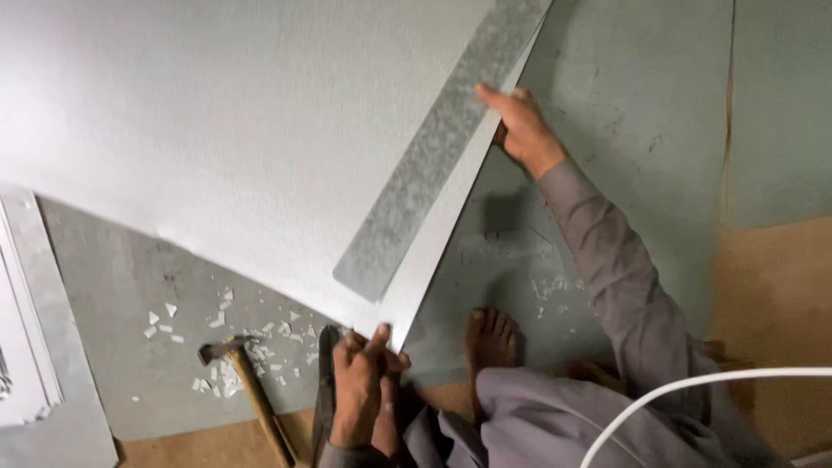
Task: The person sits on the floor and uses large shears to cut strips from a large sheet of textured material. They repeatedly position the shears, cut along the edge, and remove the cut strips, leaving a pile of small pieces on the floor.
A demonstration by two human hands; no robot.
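Left hand (pixel 362 381) pinches the near corner of the big white board (pixel 234 130), fingers closed on its edge. Up the board, the right hand (pixel 520 128) presses flat on the galvanized metal strip (pixel 442 147), which lies along the board's right edge, thumb tucked under that edge. A hammer (pixel 247 381) lies just left among white chips (pixel 225 338), bare foot (pixel 491 340) beside.

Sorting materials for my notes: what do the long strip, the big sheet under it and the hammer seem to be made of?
Long strip: probably galvanised metal, mottled grey spangle. Big sheet: matte pale board, possibly plaster or cement board; white chips lie nearby. Hammer: dark metal head, wooden-looking handle.
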